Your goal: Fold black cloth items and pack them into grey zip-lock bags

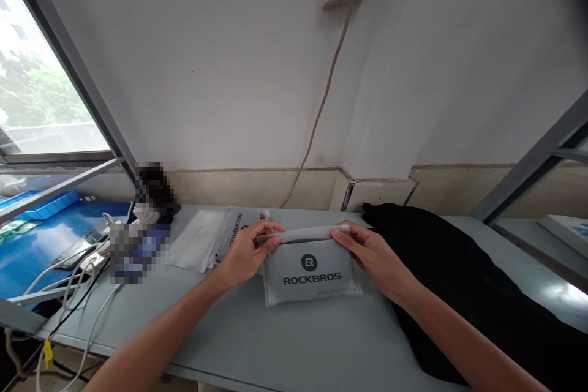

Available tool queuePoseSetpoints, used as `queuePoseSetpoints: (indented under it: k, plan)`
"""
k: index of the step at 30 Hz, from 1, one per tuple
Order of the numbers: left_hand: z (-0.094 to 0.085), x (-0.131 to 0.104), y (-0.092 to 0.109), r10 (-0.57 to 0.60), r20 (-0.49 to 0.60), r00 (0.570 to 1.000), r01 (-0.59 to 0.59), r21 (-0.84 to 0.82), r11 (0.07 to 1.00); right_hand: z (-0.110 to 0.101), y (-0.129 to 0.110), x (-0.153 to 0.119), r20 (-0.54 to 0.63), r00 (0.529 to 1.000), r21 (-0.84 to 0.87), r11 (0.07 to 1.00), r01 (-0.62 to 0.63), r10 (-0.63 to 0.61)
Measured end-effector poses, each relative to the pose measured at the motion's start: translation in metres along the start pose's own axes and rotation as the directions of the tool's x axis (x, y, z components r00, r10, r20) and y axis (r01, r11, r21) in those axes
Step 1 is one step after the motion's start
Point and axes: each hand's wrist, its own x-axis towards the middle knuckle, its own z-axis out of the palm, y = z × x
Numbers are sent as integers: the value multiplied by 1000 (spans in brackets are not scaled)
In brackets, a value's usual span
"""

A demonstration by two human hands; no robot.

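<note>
Plastic pouch (312, 269), pinched by left hand (245, 251) at ten o'clock and right hand (374, 252) at two, may be creased by uneven tension.

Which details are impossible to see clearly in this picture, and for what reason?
All in the head view:
Inside of the held ROCKBROS pouch: hidden by its cloudy front.
Its small print: too small.
Other ROCKBROS pouch: partly behind left hand.
White box: cut by right edge.
</note>
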Motion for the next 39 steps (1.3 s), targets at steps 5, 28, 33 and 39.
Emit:
queuePoseSetpoints:
  k: [5,28,33,39]
  plan:
    - [-4,-2,6,-31,208,978,62,-146,987,-1,2,2,-122,992,-11,1000,27,-28]
    - [38,-13,3,-56,243,968,51,25,998,30,6,-12,315,949,-184,979,86,-23]
    - [8,-7,14,-94,313,945,79,62,995,-2,-4,0,-14,990,-210,968,135,-141]
    - [-24,7,22,-152,212,965,189,-164,968,-20,-14,6,-326,931,-102,985,137,-163]
